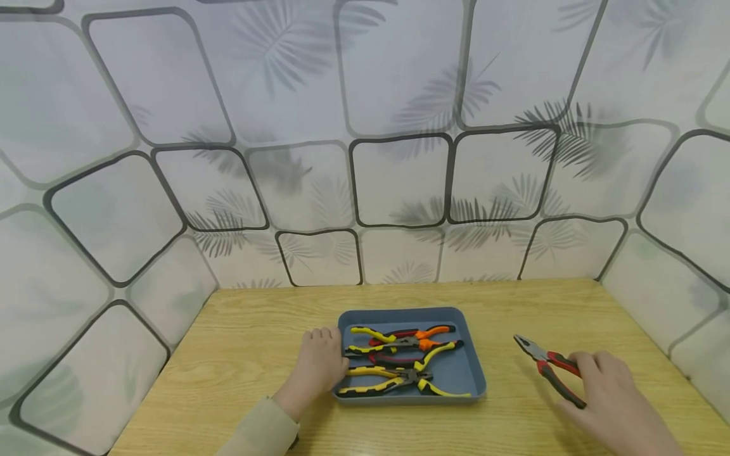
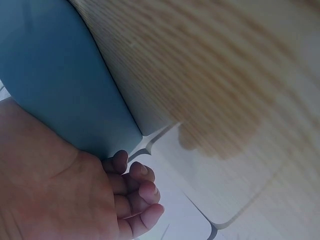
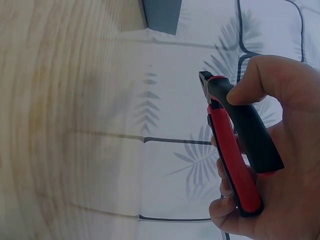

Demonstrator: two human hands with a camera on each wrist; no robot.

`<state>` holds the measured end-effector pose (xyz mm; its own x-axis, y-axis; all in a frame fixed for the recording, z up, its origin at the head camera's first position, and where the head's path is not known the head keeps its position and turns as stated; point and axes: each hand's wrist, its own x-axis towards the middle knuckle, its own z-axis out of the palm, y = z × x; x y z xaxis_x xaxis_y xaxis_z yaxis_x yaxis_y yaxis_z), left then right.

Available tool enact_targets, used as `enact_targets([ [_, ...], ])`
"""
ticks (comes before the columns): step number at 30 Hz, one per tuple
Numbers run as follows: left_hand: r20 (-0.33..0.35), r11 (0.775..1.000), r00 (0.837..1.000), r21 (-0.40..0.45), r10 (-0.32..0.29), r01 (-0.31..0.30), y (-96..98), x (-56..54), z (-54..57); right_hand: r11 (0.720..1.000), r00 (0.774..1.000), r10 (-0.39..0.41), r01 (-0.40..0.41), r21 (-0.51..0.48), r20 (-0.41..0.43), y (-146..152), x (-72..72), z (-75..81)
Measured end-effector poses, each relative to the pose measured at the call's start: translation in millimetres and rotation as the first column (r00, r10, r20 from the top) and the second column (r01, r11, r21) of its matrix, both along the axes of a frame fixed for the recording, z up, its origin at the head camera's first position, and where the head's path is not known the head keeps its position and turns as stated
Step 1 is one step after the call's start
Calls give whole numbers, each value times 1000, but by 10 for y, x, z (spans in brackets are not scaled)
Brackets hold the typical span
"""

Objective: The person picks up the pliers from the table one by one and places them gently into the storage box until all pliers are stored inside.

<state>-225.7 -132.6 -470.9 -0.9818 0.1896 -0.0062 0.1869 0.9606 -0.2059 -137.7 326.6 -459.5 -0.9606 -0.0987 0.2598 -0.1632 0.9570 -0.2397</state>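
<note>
My right hand (image 1: pixel 613 396) holds combination pliers (image 3: pixel 232 145) with red and black handles, thumb on one handle and fingers behind the other. Their metal jaws point up and left, slightly parted, to the right of the blue-grey tray (image 1: pixel 476 373). At the tray's left side, my left hand (image 1: pixel 320 361) holds the rim; its fingers (image 2: pixel 142 172) curl outside the wall and its thumb is hidden in the left wrist view. Inside the tray lie several pliers, among them yellow-and-black long-nose pliers (image 1: pixel 373 383) in front and orange-handled pliers (image 1: pixel 436 331) behind.
The tray stands on a light wood-grain table (image 1: pixel 251 329). Behind and on both sides rise walls (image 1: pixel 399 183) covered in a pale pattern of dark outlines and leaves. A light sleeve (image 1: pixel 265 427) covers my left forearm.
</note>
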Motion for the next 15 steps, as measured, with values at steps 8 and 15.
enact_targets([
  [8,-7,1000,1000,-1,-6,6,-3,13,9,1000,1000,2,-2,6,12,-54,-34,43],
  [15,-4,1000,1000,2,-5,5,-3,17,15,1000,1000,20,-20,19,13,-78,-77,57],
])
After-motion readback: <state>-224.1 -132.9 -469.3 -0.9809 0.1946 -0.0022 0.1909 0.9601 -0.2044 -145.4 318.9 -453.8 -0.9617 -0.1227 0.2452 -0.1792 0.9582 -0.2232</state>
